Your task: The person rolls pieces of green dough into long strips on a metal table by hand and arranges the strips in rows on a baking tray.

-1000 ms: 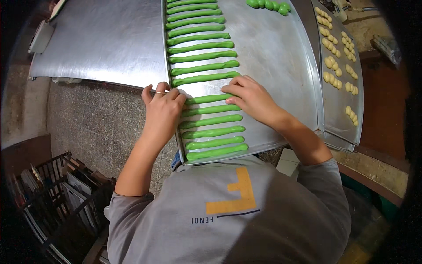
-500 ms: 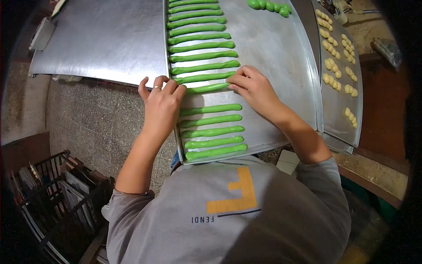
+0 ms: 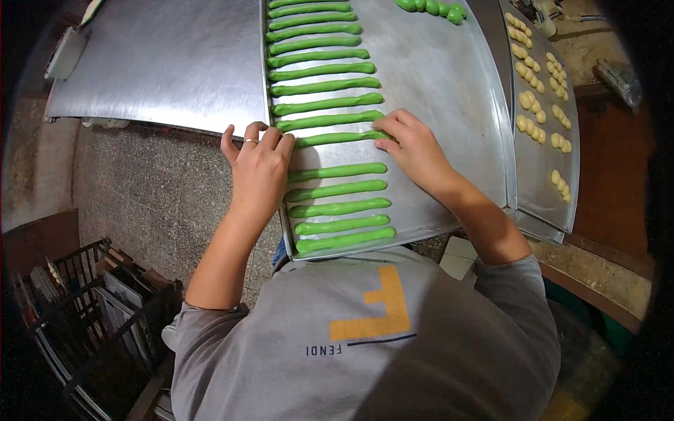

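Observation:
A green dough strip (image 3: 333, 139) lies across a metal tray (image 3: 449, 84), stretched between both my hands. My right hand (image 3: 418, 153) pinches its right end between thumb and fingers. At the tray's left rim my left hand (image 3: 260, 168), with a ring on one finger, has its fingers bent down over the strip's left end, which they hide. Several similar green strips lie in a row beyond, such as the dough strip just past it (image 3: 330, 120). A nearer group includes the green strip (image 3: 344, 171), with a gap between it and the held one.
A braided green dough piece (image 3: 432, 8) sits at the tray's far end. To the right, another tray (image 3: 537, 165) carries several pale braided dough pieces (image 3: 530, 130). A bare metal table (image 3: 168, 63) adjoins on the left, and a black rack (image 3: 105, 309) stands lower left.
My right hand has moved slightly right with the strip's end, and the strip has become longer. My left hand has stayed nearly in place.

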`<state>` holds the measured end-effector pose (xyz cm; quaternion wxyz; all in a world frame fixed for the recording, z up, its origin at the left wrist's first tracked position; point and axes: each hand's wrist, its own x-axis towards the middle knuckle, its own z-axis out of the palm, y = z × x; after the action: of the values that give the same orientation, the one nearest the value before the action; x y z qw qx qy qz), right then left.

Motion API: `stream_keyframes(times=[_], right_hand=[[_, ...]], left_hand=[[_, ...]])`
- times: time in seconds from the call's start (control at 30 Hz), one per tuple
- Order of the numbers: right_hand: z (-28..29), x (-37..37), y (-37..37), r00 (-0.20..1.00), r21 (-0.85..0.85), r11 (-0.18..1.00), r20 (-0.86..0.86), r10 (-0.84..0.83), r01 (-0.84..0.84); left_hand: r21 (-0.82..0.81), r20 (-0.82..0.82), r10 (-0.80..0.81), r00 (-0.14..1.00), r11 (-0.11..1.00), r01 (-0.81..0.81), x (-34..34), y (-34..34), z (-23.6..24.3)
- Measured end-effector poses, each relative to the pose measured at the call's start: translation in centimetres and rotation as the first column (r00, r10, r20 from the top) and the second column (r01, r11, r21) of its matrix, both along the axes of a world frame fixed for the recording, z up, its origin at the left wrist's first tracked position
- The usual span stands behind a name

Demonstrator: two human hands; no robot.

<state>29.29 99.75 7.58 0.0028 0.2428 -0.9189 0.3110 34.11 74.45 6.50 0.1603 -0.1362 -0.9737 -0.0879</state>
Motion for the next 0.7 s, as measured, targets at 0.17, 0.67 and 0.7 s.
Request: stream_keyframes(times=[0.17,0.67,0.7], right_hand=[[-0.9,-0.6,0.3,0.997,0.009,0.998,-0.057,0.057,-0.056],[0.2,2.8,-0.4,0.974,-0.002,0.975,0.040,0.223,-0.223],[-0.2,2.8,-0.6,0.969,0.015,0.969,-0.005,0.246,-0.246]], left_hand=[[-0.026,0.038,-0.003,0.999,1.000,0.004,0.0,0.0,0.1],[-0.056,0.134,-0.130,0.982,0.989,0.138,2.6,-0.6,1.4],[-0.057,0.132,-0.129,0.983,0.989,0.137,2.6,-0.5,1.2]])
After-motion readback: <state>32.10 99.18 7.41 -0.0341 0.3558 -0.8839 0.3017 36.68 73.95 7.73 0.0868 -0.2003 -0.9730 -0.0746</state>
